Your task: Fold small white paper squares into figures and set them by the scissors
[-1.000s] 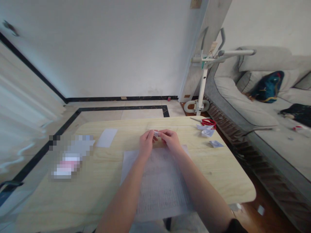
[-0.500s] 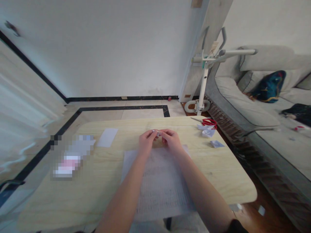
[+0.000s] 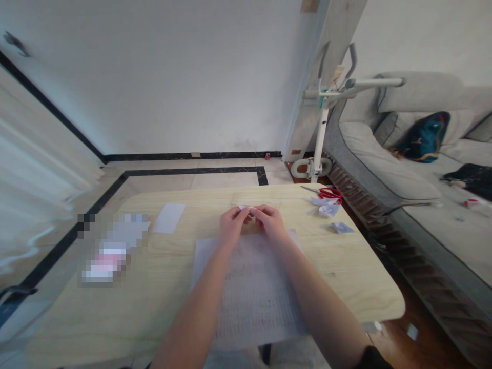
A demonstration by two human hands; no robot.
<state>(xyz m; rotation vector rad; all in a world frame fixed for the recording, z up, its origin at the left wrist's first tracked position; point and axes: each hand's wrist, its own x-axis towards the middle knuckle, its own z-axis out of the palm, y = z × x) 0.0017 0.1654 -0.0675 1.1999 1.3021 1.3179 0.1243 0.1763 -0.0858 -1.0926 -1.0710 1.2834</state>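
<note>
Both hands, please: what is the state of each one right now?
Left hand: closed, pinching a small white paper.
Right hand: closed, pinching the same small white paper.

A pale wood-grain table (image 3: 353, 277) with rounded corners fills the lower half of the frame; at lower centre, a large printed sheet (image 3: 261, 297) lies flat, its text too faint to read; left of centre, a plain white paper (image 3: 169, 218); farther left, a pixelated patch (image 3: 111, 251) hiding its contents; at centre right, red-handled scissors (image 3: 323, 192), with white folded papers (image 3: 328, 210) just below.
</note>
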